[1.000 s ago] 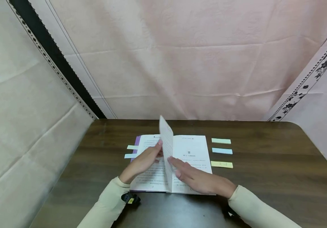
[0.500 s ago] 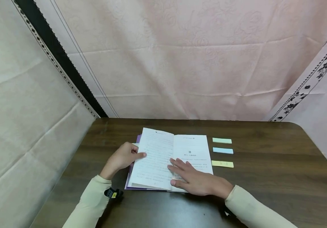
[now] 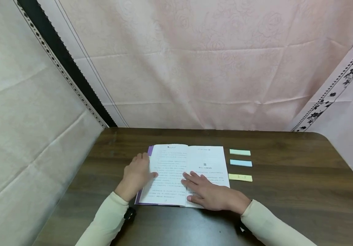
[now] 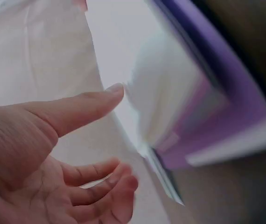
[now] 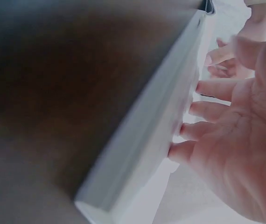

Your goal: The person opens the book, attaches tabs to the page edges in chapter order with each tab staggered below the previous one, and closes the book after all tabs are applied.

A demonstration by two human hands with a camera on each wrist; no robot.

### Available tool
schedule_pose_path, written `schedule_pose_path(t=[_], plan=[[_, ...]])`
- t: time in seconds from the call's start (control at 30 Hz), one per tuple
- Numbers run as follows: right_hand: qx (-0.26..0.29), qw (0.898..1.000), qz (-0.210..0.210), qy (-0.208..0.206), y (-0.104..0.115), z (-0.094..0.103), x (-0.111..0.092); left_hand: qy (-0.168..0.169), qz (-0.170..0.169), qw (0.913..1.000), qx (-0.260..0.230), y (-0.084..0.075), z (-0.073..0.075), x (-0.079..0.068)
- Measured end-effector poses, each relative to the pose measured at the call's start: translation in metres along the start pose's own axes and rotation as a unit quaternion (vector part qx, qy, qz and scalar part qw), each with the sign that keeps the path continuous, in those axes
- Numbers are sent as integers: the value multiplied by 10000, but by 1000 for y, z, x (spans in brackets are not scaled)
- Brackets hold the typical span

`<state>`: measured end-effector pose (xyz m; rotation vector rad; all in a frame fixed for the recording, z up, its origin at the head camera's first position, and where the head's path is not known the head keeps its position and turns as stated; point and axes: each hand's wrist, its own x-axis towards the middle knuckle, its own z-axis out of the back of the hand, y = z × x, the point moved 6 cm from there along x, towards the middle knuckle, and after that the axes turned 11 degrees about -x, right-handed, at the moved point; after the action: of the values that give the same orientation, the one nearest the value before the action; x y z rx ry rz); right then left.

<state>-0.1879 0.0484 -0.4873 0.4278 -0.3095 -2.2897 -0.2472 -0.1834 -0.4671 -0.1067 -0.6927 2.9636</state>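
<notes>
Curtains (image 3: 213, 68) in pale pink hang behind a dark wooden table (image 3: 287, 191). Near the middle of the table lies an open book (image 3: 207, 160) with a purple cover, its pages flat. On the lower part of the right page rests the right hand (image 3: 210, 193), fingers straight and spread, pressing the paper down. At the outer edge of the left page sits the left hand (image 3: 136, 174), thumb touching the page edge, the other fingers loosely bent and grasping nothing. Just right of the book lie three sticky notes in a column, apart from each other: green (image 3: 239, 152), blue (image 3: 240, 163) and yellow (image 3: 240, 177).
</notes>
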Motion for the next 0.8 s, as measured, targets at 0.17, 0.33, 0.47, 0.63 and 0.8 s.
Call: schedule_pose_path(t=[0.17,0.33,0.47,0.63,0.8], plan=[[-381,9992,141,-2,0,3,-2,752,-1014,9900,-622,-34,-21,-6],[-394,9989,270,-32,1,6,-1,1556,-1470,9704,-1117,-54,-41,-8],[-389,9989,265,38,0,6,1,1675,-1515,9690,-1003,-60,-44,-8],[-261,9994,202,75,-3,6,-1,1813,-1439,9692,-842,-67,-47,-9],[-68,9999,-44,-105,-6,15,-11,1819,-1243,9724,-767,-70,-49,-8]])
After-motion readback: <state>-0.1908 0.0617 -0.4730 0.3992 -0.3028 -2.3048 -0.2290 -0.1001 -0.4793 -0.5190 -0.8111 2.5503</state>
